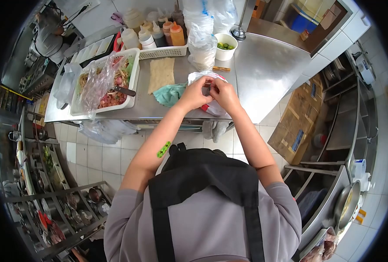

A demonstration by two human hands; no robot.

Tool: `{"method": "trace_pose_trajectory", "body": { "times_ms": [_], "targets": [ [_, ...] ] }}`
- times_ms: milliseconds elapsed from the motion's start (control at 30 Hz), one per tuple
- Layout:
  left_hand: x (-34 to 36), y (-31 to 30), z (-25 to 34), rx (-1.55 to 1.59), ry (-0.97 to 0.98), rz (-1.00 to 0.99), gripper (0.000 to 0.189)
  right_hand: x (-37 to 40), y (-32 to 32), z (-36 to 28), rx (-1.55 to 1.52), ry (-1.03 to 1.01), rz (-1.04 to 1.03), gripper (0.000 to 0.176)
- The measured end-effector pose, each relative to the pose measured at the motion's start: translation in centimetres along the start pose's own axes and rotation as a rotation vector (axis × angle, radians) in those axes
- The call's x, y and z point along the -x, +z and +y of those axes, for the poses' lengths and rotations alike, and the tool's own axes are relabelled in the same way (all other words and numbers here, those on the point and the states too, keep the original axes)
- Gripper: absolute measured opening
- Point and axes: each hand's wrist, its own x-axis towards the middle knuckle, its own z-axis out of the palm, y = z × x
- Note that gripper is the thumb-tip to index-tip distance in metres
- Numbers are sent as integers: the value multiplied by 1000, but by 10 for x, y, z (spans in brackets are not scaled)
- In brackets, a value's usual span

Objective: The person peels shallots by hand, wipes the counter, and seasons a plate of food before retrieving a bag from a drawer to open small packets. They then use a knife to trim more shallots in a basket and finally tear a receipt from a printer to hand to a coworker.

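A white plastic bag with red print (216, 109) lies at the front edge of the steel counter, partly hidden under both hands. My left hand (195, 93) is closed in a pinch over the bag, its thumb and fingertips meeting near the top. Close against it, my right hand (225, 93) is also closed, with bent fingers gripping the bag's plastic; the exact spot they pinch is hard to see. A teal cloth (169, 94) sits just left of my left hand. Behind it lies a flat beige cloth (161, 73).
On the left stands a white tub (135, 83) of chopped ingredients, with a plastic sheet and a knife (125, 91) on top. Sauce bottles (177, 35) fill a white basket (163, 53). Stacked wrapped containers (201, 43) and a bowl of green limes (225, 47) stand behind my hands.
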Motion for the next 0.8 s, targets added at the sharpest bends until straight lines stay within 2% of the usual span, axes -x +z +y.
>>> {"method": "trace_pose_trajectory", "body": {
  "times_ms": [167, 233, 267, 300, 367, 400, 433, 500, 567, 600, 667, 700, 733, 767, 800],
  "targets": [
    [3, 2, -5, -112, 72, 59, 45, 2, 3, 0, -163, 100, -40, 12],
    [5, -1, -5, 84, -181, 106, 41, 5, 6, 8, -575, 428, -76, 12],
    [9, -2, -5, 67, -146, 203, 33, 10, 9, 16, -406, 387, -52, 18],
    [11, -2, -9, 65, -143, 201, 33, 10, 6, 16, -406, 385, -48, 18],
    [17, 3, -24, 300, -108, 378, 26, 13, 1, 17, -110, 284, -135, 23],
    [20, 6, -26, 364, -107, 432, 20, 15, 1, 16, -112, 292, -135, 23],
    [23, 8, -27, 363, -110, 428, 20, 14, 3, 14, -66, 236, -54, 23],
    [31, 15, -25, 432, -53, 601, 17, 11, 0, 12, -19, 178, 37, 23],
    [32, 21, -25, 508, -85, 640, 17, 12, -5, 11, -440, 412, -103, 24],
    [32, 22, -24, 590, -105, 652, 17, 11, -9, 11, -441, 413, -103, 24],
    [33, 22, -22, 672, -126, 665, 17, 7, -16, 11, -639, 463, -181, 28],
    [33, 19, -12, 150, 13, 679, 18, 6, -17, 9, -639, 464, -181, 28],
    [32, 17, -3, -372, 151, 661, 18, 4, -17, 6, -537, 390, -65, 32],
    [31, 15, 3, -371, 152, 662, 18, 2, -19, 3, -432, 314, 50, 36],
    [29, 13, 9, -333, 183, 586, 23, 1, -21, -1, -431, 312, 48, 36]
  ]
}}
